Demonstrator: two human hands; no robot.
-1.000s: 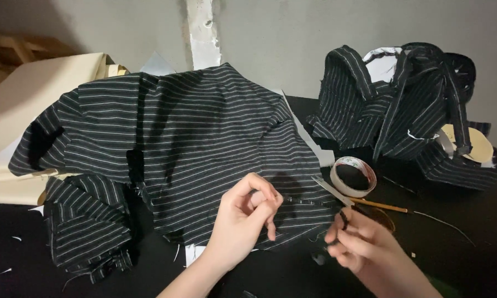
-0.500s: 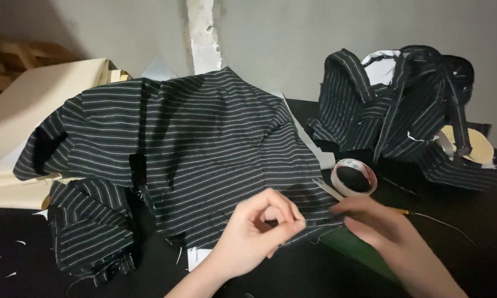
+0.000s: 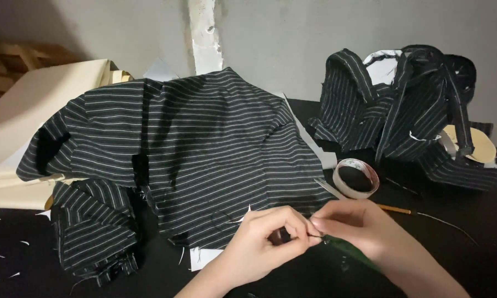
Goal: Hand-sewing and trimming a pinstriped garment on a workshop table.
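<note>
Left hand [image 3: 265,240] and right hand [image 3: 359,229] meet fingertip to fingertip, both pinching something fine, seemingly a needle or thread, at the near hem of the striped black garment [image 3: 204,154] spread on the worktop [image 3: 452,243] just beyond them. The cloth looks light, soft and limp, best gripped at the hem edge. A tape roll [image 3: 357,177] lies beyond the right hand; no labels are legible.

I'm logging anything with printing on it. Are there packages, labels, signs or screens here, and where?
None that can be made out.
Nearest to packaging: a roll of tape, round, whitish with a reddish inner rim, on the dark table right of the black striped garment.
</note>
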